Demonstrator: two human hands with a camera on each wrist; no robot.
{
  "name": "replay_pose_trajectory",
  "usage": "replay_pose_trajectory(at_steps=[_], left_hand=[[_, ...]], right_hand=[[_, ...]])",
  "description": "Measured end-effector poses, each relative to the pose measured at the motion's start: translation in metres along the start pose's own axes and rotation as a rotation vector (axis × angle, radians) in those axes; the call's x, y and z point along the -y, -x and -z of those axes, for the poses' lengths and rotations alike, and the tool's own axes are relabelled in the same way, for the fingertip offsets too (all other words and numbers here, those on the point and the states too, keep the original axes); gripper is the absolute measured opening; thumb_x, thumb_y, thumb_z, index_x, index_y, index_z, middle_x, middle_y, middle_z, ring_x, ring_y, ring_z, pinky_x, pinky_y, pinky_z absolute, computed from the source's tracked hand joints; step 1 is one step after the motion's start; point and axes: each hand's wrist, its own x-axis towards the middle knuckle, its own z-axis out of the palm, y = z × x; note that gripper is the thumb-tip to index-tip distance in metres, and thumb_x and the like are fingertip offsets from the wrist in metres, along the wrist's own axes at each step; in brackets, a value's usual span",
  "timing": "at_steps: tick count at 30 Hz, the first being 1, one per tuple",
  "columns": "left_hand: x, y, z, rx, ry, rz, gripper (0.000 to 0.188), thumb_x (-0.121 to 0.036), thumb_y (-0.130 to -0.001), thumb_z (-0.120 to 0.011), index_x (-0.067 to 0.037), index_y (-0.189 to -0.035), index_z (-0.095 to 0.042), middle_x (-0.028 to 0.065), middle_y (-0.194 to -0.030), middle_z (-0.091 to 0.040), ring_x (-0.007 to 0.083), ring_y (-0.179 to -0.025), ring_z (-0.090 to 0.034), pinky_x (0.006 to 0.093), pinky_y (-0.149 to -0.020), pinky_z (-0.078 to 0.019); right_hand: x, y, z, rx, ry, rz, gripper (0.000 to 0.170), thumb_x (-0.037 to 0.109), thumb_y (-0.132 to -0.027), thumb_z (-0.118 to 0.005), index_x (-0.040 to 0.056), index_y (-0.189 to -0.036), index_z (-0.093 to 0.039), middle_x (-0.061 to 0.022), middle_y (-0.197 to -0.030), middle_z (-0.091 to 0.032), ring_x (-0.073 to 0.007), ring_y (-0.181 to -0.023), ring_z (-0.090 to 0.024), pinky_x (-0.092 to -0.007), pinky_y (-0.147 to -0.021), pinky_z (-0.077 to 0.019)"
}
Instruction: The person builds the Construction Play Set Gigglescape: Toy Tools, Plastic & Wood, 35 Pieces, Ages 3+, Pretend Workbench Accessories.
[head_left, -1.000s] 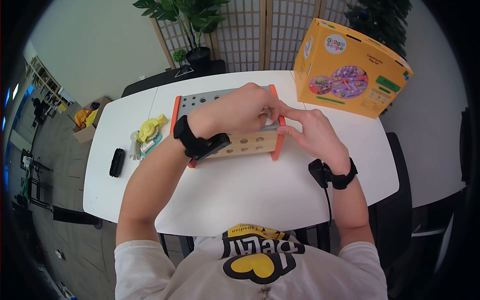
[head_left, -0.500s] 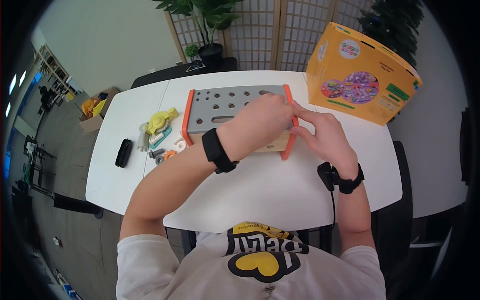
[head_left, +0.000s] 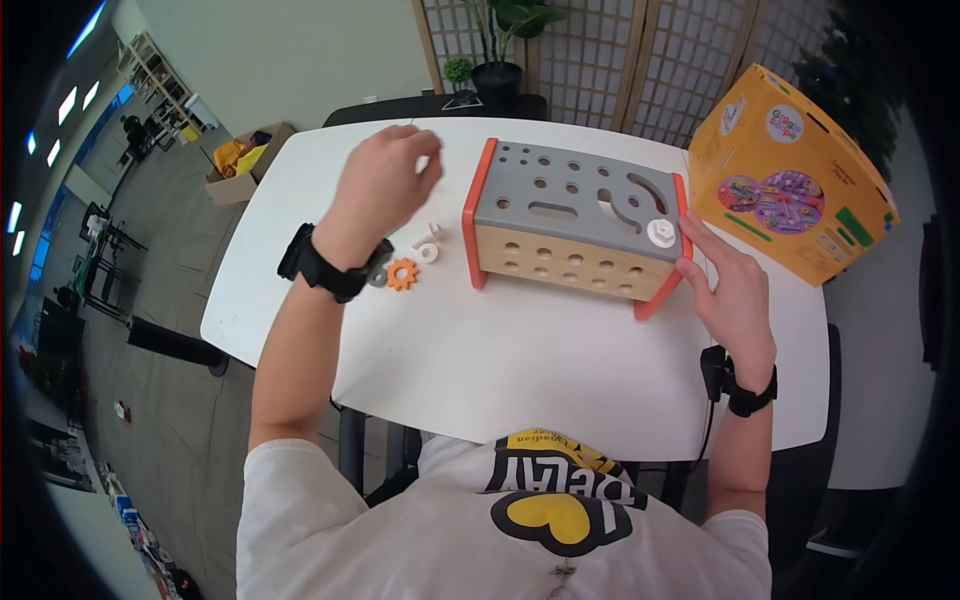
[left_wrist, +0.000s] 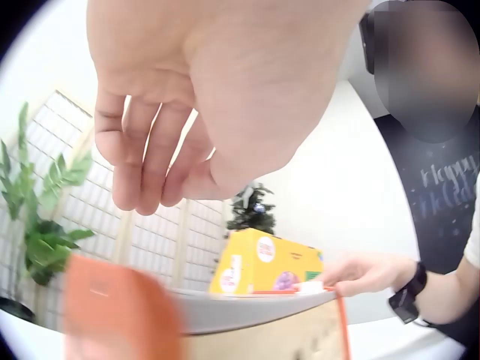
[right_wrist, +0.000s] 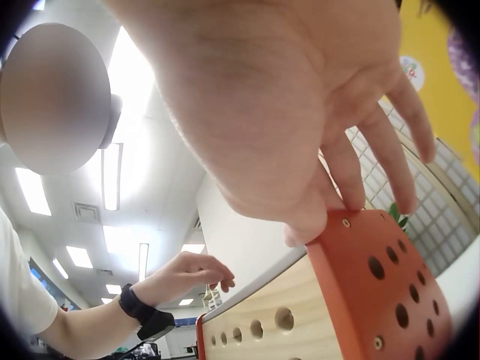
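The left hand [head_left: 385, 185] hovers over the white table [head_left: 500, 355], fingers loosely bent and holding nothing, near an orange gear [head_left: 410, 282]. The right hand [head_left: 738, 305] lies relaxed, thumb and fingers touching the red end panel [head_left: 662, 290] of the toy bench [head_left: 570, 230], which stands upright mid-table with a white screw piece [head_left: 661, 233] on top beside that panel

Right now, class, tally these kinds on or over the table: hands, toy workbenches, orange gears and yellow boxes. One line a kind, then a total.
Hands: 2 (left hand, right hand)
Toy workbench: 1
Orange gear: 1
Yellow box: 1
Total: 5
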Motion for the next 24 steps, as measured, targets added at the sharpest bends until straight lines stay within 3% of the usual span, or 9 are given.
replay_pose_trajectory(at_steps=[3, 6, 10, 12, 15, 18, 21, 24], left_hand=[[0.043, 0.031, 0.007, 0.261, -0.154, 0.191, 0.015, -0.011, -0.089, -0.071, -0.002, -0.099, -0.076, 0.0140, -0.089, -0.074, 0.0301, -0.082, -0.071, 0.0396, -0.076, -0.0567], [0.066, 0.063, 0.004, 0.491, -0.131, 0.262, 0.016, -0.014, -0.090, -0.073, -0.003, -0.101, -0.077, 0.0140, -0.088, -0.074, 0.0299, -0.083, -0.071, 0.0406, -0.078, -0.0564], [0.073, 0.090, -0.005, 0.647, -0.117, 0.370, 0.025, -0.010, -0.085, -0.077, -0.005, -0.109, -0.077, 0.0149, -0.103, -0.074, 0.0311, -0.096, -0.069, 0.0394, -0.088, -0.0557], [0.082, 0.101, -0.014, 0.671, -0.118, 0.359, 0.032, -0.008, -0.081, -0.080, -0.006, -0.112, -0.076, 0.0157, -0.109, -0.073, 0.0320, -0.103, -0.068, 0.0396, -0.093, -0.0546], [0.089, 0.109, -0.020, 0.676, -0.128, 0.324, 0.031, -0.008, -0.080, -0.079, -0.006, -0.111, -0.077, 0.0165, -0.107, -0.072, 0.0324, -0.103, -0.068, 0.0408, -0.093, -0.0545], [0.095, 0.113, -0.023, 0.652, -0.128, 0.322, 0.028, -0.009, -0.081, -0.079, -0.006, -0.108, -0.077, 0.0163, -0.105, -0.072, 0.0325, -0.102, -0.067, 0.0409, -0.092, -0.0543], [0.094, 0.119, -0.020, 0.572, -0.125, 0.269, 0.025, -0.009, -0.082, -0.076, -0.007, -0.107, -0.077, 0.0164, -0.098, -0.074, 0.0345, -0.098, -0.070, 0.0431, -0.086, -0.0566], [0.094, 0.126, -0.020, 0.527, -0.129, 0.275, 0.024, -0.010, -0.082, -0.077, -0.007, -0.106, -0.077, 0.0176, -0.097, -0.073, 0.0349, -0.097, -0.069, 0.0438, -0.086, -0.0565]], right_hand=[[0.003, 0.004, -0.005, -0.058, 0.062, 0.028, 0.041, 0.020, -0.094, -0.070, 0.0091, -0.133, -0.068, -0.0075, -0.139, -0.067, -0.0316, -0.115, -0.069, -0.0396, -0.093, -0.0565], [0.011, 0.007, -0.012, -0.151, 0.186, 0.098, 0.039, 0.018, -0.094, -0.069, 0.0049, -0.131, -0.068, -0.0116, -0.135, -0.069, -0.0329, -0.116, -0.068, -0.0406, -0.093, -0.0564], [0.022, 0.008, -0.014, -0.252, 0.217, 0.236, 0.034, 0.009, -0.090, -0.070, -0.0002, -0.122, -0.070, -0.0140, -0.124, -0.071, -0.0308, -0.109, -0.069, -0.0391, -0.088, -0.0568], [0.036, 0.006, -0.014, -0.329, 0.110, 0.303, 0.028, 0.006, -0.086, -0.072, -0.0015, -0.113, -0.072, -0.0142, -0.116, -0.073, -0.0278, -0.097, -0.072, -0.0367, -0.077, -0.0579], [0.052, 0.013, -0.015, -0.337, -0.007, 0.319, 0.014, 0.004, -0.082, -0.074, 0.0003, -0.096, -0.072, -0.0102, -0.086, -0.073, -0.0217, -0.069, -0.069, -0.0319, -0.059, -0.0531], [0.067, 0.003, -0.031, -0.300, -0.110, 0.499, 0.008, 0.006, -0.081, -0.076, 0.0049, -0.080, -0.068, -0.0045, -0.060, -0.061, -0.0193, -0.048, -0.059, -0.0311, -0.046, -0.0441], [0.082, -0.009, -0.057, -0.235, -0.190, 0.626, 0.016, 0.008, -0.080, -0.077, 0.0079, -0.071, -0.064, -0.0025, -0.051, -0.053, -0.0212, -0.043, -0.054, -0.0317, -0.044, -0.0414], [0.090, -0.012, -0.066, -0.166, -0.169, 0.658, 0.020, 0.009, -0.081, -0.076, 0.0077, -0.067, -0.062, -0.0037, -0.051, -0.054, -0.0218, -0.041, -0.052, -0.0335, -0.042, -0.0391]])
